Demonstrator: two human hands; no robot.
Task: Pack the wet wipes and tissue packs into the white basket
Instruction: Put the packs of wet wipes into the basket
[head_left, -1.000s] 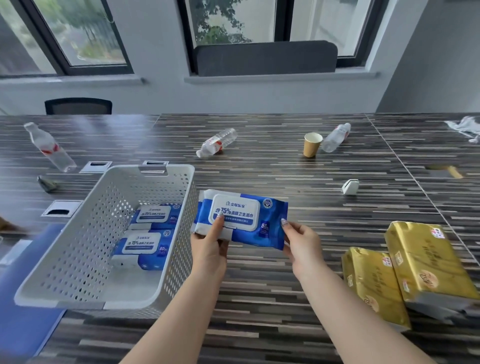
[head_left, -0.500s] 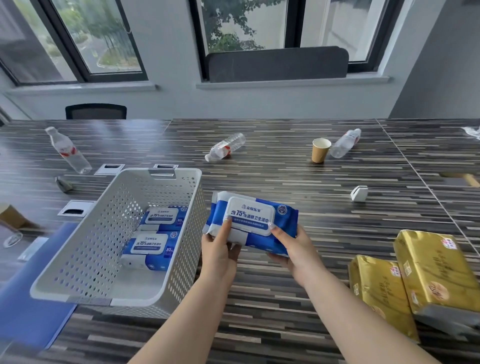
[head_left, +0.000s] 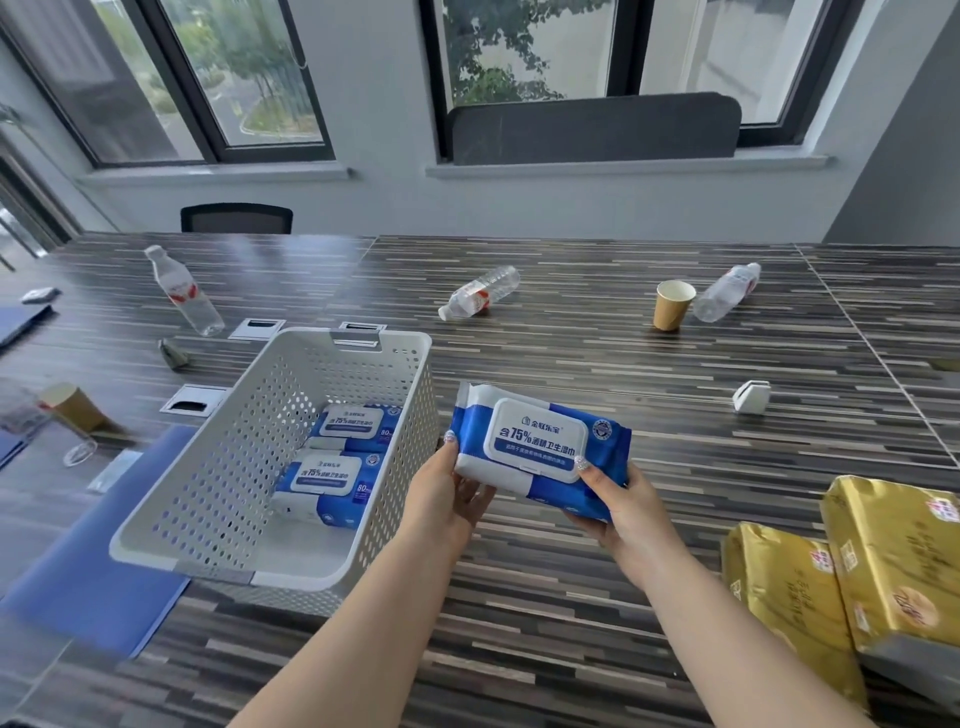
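Note:
I hold a blue and white wet wipes pack above the table, just right of the white perforated basket. My left hand grips its left end and my right hand supports its right underside, thumb on the lid. Two more wet wipes packs lie inside the basket, one at the back and one nearer. Two gold tissue packs lie on the table at the right, partly cut off by the frame edge.
The striped wooden table carries plastic bottles, a paper cup, a small white holder, a tipped cup and a blue folder under the basket's left side.
The held wipes pack has tilted and stayed close to the basket's right rim. My right hand has slid further under the pack. The camera view has shifted slightly.

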